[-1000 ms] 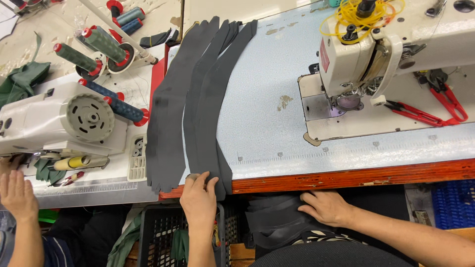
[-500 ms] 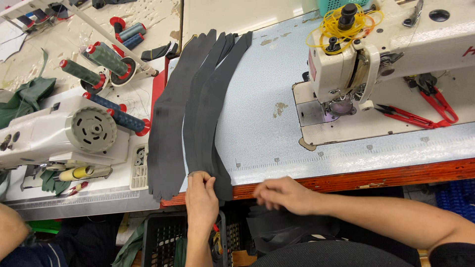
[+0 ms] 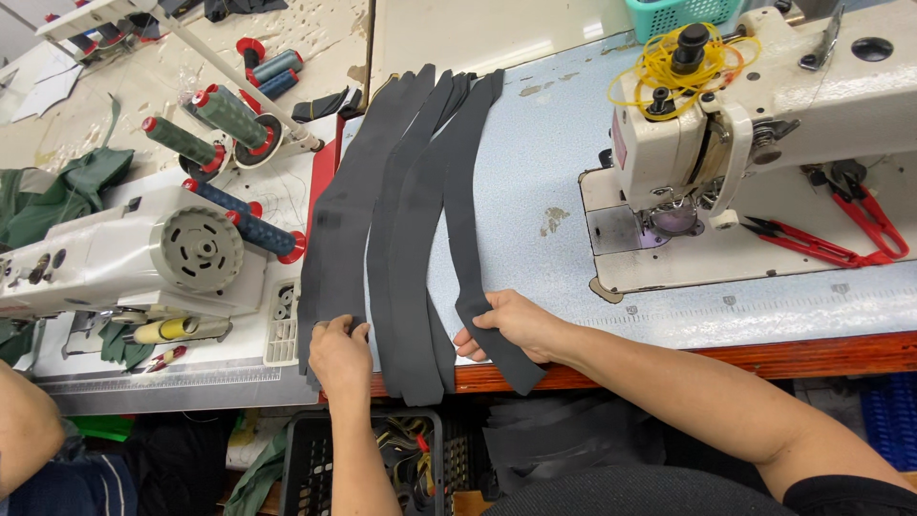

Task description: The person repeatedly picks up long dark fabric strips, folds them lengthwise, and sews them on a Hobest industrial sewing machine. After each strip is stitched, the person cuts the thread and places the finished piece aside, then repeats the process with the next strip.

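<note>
Head view: the right hand (image 3: 511, 325) pinches the rightmost dark fabric strip (image 3: 463, 191) near its lower end. The left hand (image 3: 339, 354) grips the leftmost strip (image 3: 349, 229). Both strips lie lengthwise on the pale-blue surface (image 3: 544, 162), beside the sewing machine (image 3: 764, 115).

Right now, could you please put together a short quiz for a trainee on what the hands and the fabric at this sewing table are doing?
1. True or false: the right hand grips the rightmost long dark grey fabric strip.
2. What does the left hand hold? A) the red-handled thread snips B) the leftmost dark fabric strip
3. Which colour is the thread heaped on top of the white sewing machine?

Key: 1 true; 2 B; 3 yellow.
</note>
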